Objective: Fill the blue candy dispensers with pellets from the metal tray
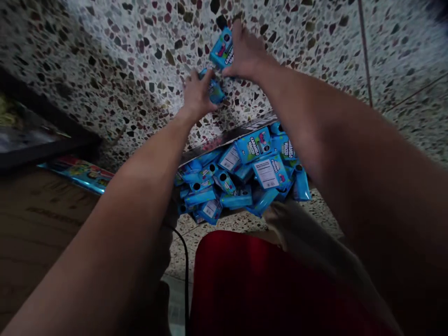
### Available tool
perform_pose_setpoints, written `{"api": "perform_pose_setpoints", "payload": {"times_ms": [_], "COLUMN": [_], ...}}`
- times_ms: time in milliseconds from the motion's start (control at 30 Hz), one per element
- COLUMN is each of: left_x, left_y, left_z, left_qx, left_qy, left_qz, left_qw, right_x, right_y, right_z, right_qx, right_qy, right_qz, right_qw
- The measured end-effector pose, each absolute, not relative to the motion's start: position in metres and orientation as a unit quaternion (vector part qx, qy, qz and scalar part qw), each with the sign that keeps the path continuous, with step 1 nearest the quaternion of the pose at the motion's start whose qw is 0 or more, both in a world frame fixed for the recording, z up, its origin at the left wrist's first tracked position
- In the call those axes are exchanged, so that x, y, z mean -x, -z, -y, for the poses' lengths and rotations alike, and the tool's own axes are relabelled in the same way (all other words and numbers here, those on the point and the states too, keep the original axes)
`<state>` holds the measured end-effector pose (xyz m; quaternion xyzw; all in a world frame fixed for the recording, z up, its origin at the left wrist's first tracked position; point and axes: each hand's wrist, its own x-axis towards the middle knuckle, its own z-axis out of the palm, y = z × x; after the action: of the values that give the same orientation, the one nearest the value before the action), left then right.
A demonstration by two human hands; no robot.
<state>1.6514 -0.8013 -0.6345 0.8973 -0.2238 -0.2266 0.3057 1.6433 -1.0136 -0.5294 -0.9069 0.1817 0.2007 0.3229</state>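
On the speckled floor beyond the box, my right hand (247, 51) grips a blue candy box (222, 49) by its right side, thumb and fingers around it. Just below and to the left, my left hand (199, 93) is closed around another blue candy box (215, 91), partly covered by the fingers. Between my forearms stands an open carton (224, 140) filled with many blue candy boxes (255, 145). They lie jumbled at all angles, some showing printed fronts, others white label backs.
A brown cardboard box (42, 224) stands at the left with a shiny coloured packet (80, 172) at its edge. Behind it is a dark-framed tray (45, 149). A black cable (186, 261) runs near red cloth (238, 280) at the bottom.
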Motion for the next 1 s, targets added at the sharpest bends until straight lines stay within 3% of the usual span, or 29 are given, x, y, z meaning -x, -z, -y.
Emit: {"api": "perform_pose_setpoints", "payload": {"times_ms": [67,133,200,300,433,600,767,1000], "left_x": [-1.648,-1.636,-1.610,-1.547,-1.456,-1.412,-1.406,-1.352], "left_y": [0.602,0.558,0.507,0.430,0.363,0.343,0.297,0.153], "left_z": [0.771,0.738,0.713,0.700,0.721,0.753,0.764,0.752], "left_qx": [-0.899,-0.897,-0.888,-0.854,-0.847,-0.867,-0.876,-0.878], "left_qy": [0.232,0.209,0.200,0.285,0.465,0.457,0.442,0.443], "left_qz": [0.170,0.142,0.174,0.253,0.122,0.066,0.036,-0.096], "left_qw": [0.331,0.362,0.375,0.354,0.227,0.186,0.191,0.154], "right_x": [-1.626,-1.596,-1.548,-1.452,-1.344,-1.306,-1.276,-1.180], "right_y": [0.491,0.444,0.398,0.350,0.337,0.332,0.297,0.243], "right_z": [1.017,1.023,1.026,1.007,0.950,0.909,0.944,1.063], "right_qx": [0.916,0.911,0.894,0.910,0.891,0.874,0.873,0.766], "right_qy": [-0.182,-0.142,-0.144,-0.209,-0.281,-0.356,-0.248,-0.224], "right_qz": [-0.206,-0.207,-0.178,-0.116,-0.182,-0.164,-0.199,-0.308], "right_qw": [0.293,0.329,0.385,0.338,0.308,0.288,0.369,0.518]}}
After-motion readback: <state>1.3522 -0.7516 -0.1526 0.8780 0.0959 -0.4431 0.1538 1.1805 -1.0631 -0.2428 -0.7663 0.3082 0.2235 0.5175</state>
